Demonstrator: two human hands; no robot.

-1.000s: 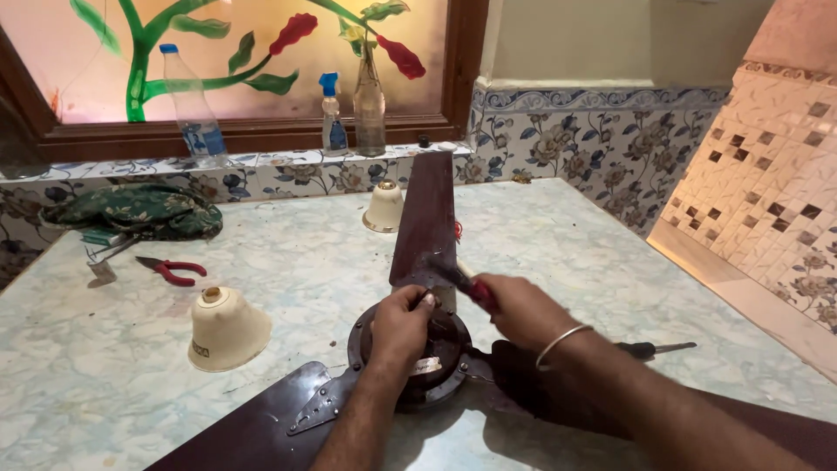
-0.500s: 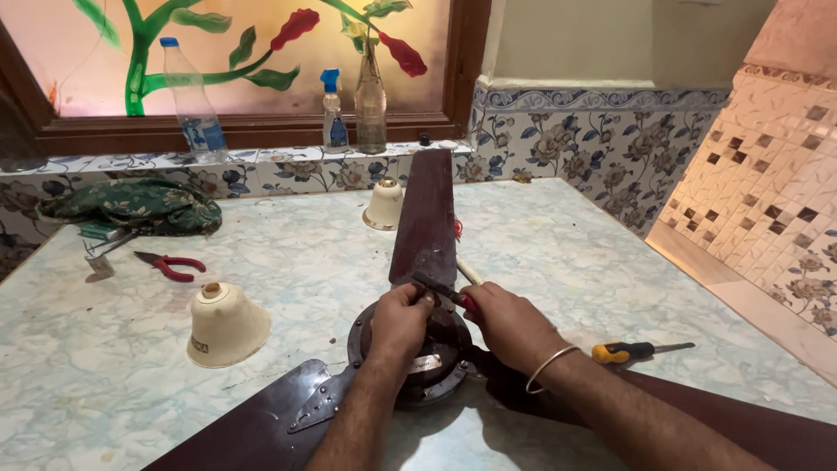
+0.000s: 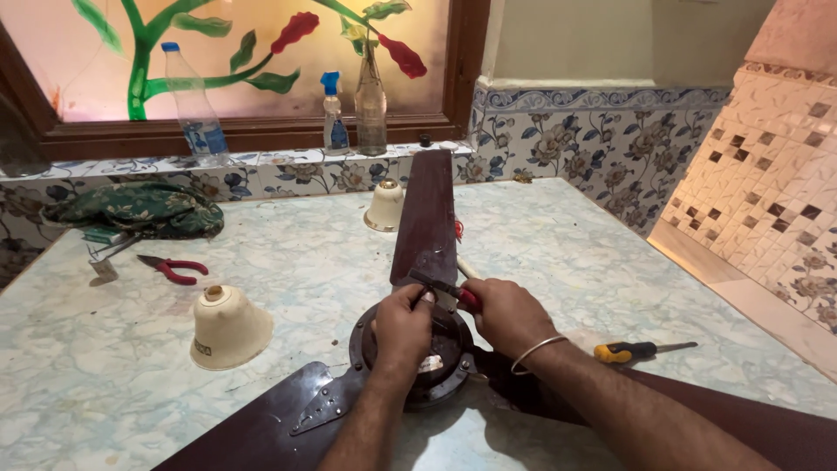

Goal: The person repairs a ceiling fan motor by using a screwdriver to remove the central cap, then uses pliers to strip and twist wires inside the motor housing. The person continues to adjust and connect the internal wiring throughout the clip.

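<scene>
A dark brown ceiling fan lies on the marble counter, its round motor hub (image 3: 384,366) in front of me and one blade (image 3: 427,218) pointing away. My left hand (image 3: 403,327) rests on top of the hub, fingers curled at the base of that blade. My right hand (image 3: 506,314) grips red-handled pliers (image 3: 449,290), whose jaws point left and meet my left fingertips at the blade's root. A metal bangle sits on my right wrist.
A cream fan canopy cup (image 3: 228,327) stands left of the hub, another (image 3: 385,206) farther back. Red pliers (image 3: 174,269) and a green cloth (image 3: 131,209) lie far left. A yellow-handled screwdriver (image 3: 641,351) lies at right. Bottles stand on the window ledge.
My right hand has drawn closer to the hub, bringing the pliers against my left fingertips. The screwdriver on the right is now uncovered.
</scene>
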